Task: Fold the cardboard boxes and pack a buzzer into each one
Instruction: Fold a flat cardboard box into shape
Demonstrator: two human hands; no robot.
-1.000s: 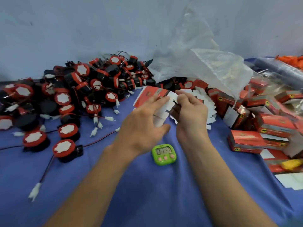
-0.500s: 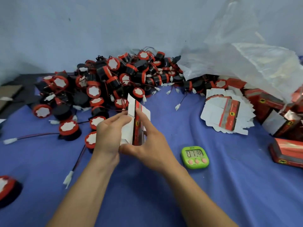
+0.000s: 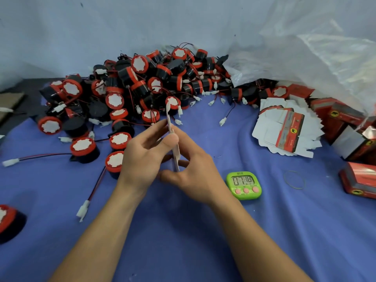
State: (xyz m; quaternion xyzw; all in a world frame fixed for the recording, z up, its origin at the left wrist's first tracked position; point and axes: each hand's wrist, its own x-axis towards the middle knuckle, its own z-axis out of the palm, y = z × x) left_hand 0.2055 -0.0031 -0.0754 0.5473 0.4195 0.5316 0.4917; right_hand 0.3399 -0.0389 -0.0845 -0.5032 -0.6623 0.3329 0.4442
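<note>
Both hands meet over the middle of the blue-covered bench [image 3: 183, 241], holding one flat cardboard box [image 3: 174, 143] between them. It is turned edge-on to the camera, so only its thin pale edge shows, standing nearly upright with its top tilted slightly left. The left hand [image 3: 142, 157] pinches it from the left, thumb against its near side and fingers [image 3: 155, 130] curled in behind. The right hand [image 3: 196, 171] grips it from the right, fingers closed along the far side and thumb hooked under its lower end. Just behind the hands a pile of buzzers [image 3: 142, 86] sprawls along the back of the bench: black and red with white faces, trailing red and black wires that end in white plugs. One buzzer [image 3: 115, 162] lies just beside the left wrist. To the right, well apart from the hands, lies a stack of unfolded boxes [image 3: 284, 131], white with a red printed panel on top. Beyond it, red folded boxes [image 3: 358, 180] sit partly under a crumpled clear plastic bag [image 3: 305, 58]. A green timer [image 3: 244, 185] sits near the right wrist, with a thin rubber band [image 3: 294, 179] to its right.
</note>
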